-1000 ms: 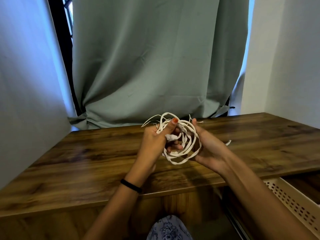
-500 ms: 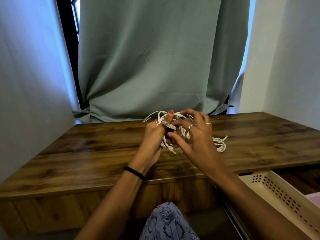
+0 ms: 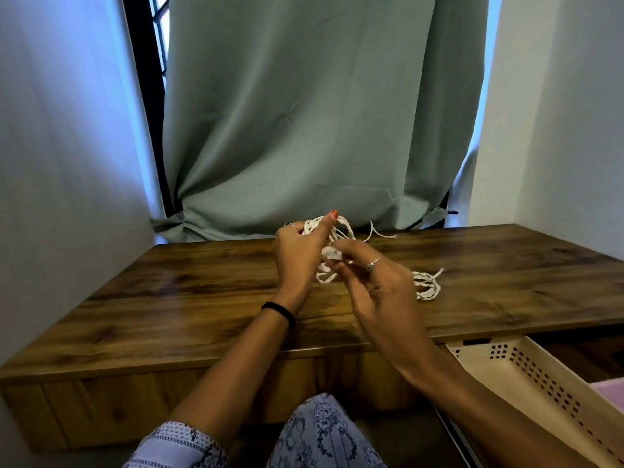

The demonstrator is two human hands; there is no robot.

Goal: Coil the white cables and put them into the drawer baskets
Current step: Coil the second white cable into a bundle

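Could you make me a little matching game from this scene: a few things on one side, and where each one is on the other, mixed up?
Things:
1. cable bundle
2. second cable bundle
3. basket
4. curtain

Places:
A. behind the table
B. lying on the table
C. held in both hands
D. below the table's front edge, at right

Pairs: 1-C, 2-B, 3-D, 4-A

The right hand point(image 3: 378, 292) now lies palm-down over the cable bundle point(image 3: 326, 251), no longer cupped beneath it, fingertips pinching near the left hand point(image 3: 299, 255). A second coil point(image 3: 426, 285) shows on the surface point(image 3: 202, 298) beyond it.
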